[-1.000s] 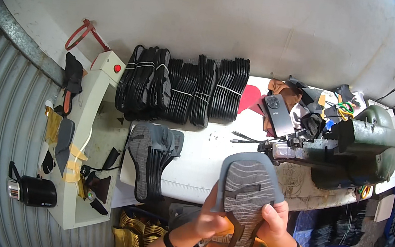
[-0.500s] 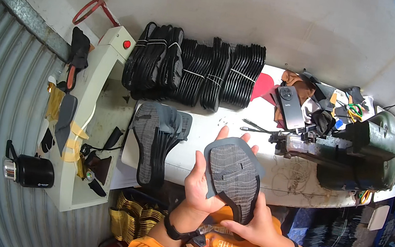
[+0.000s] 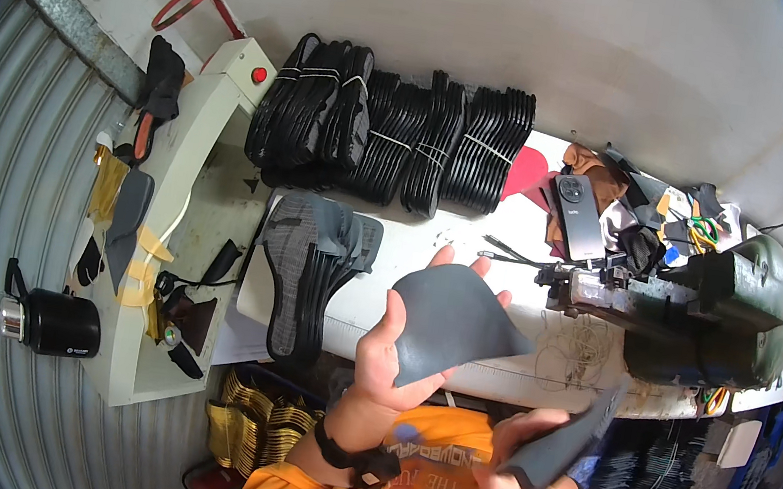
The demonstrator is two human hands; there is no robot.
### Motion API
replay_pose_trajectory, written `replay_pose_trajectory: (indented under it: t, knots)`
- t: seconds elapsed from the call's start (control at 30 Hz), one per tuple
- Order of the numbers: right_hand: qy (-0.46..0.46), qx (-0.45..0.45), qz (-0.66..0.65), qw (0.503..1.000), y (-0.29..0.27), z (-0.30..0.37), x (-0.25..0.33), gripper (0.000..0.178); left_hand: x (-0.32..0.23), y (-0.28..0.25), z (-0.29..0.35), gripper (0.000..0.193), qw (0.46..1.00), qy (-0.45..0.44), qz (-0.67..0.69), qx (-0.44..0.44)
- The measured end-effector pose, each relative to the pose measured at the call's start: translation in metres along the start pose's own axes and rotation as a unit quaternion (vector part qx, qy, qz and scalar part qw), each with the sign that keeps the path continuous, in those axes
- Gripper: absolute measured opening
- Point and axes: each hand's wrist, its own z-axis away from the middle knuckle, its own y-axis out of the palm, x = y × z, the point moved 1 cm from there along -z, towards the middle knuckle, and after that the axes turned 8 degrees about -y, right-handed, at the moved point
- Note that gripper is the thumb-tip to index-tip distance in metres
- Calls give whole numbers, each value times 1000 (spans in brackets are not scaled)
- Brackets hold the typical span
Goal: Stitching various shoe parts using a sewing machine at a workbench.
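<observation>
A smooth dark grey sheet piece (image 3: 455, 324) with curved edges lies across my left hand (image 3: 378, 358). The thumb stands at its left edge and the fingertips show behind its far side. Lower right, my right hand (image 3: 519, 443) grips a dark insole (image 3: 568, 449), tilted edge-on and smeared by motion, apart from the sheet piece. Left of my hands, a stack of grey woven insoles with black edging (image 3: 291, 281) leans on the table edge, with grey pieces (image 3: 352, 237) against it.
Bundles of black-edged insoles (image 3: 392, 135) line the wall. A dark green sewing machine (image 3: 717, 310) stands at right, near a phone (image 3: 579, 216) and fabric scraps. At left are a pale machine frame (image 3: 142, 310) and a black flask (image 3: 60, 323). Golden pieces (image 3: 257, 421) sit below the table.
The insole has come off the grey sheet piece and swung right and down in my right hand, turning edge-on. The sheet piece stays on my left hand, now uncovered.
</observation>
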Motion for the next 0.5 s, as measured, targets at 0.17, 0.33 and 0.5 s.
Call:
replay_pose_trajectory:
  t: [0.17, 0.33, 0.5]
  knots:
    - [67, -174, 202, 961, 28, -26, 8, 72, 6, 23, 5, 79, 1000, 3, 5, 11]
    - [148, -146, 184, 961, 32, -23, 10, 72, 10, 27, 4, 78, 996, -9, 20, 82]
    - [173, -133, 178, 960, 31, -23, 13, 73, 12, 26, 4, 80, 996, 1, 17, 84]
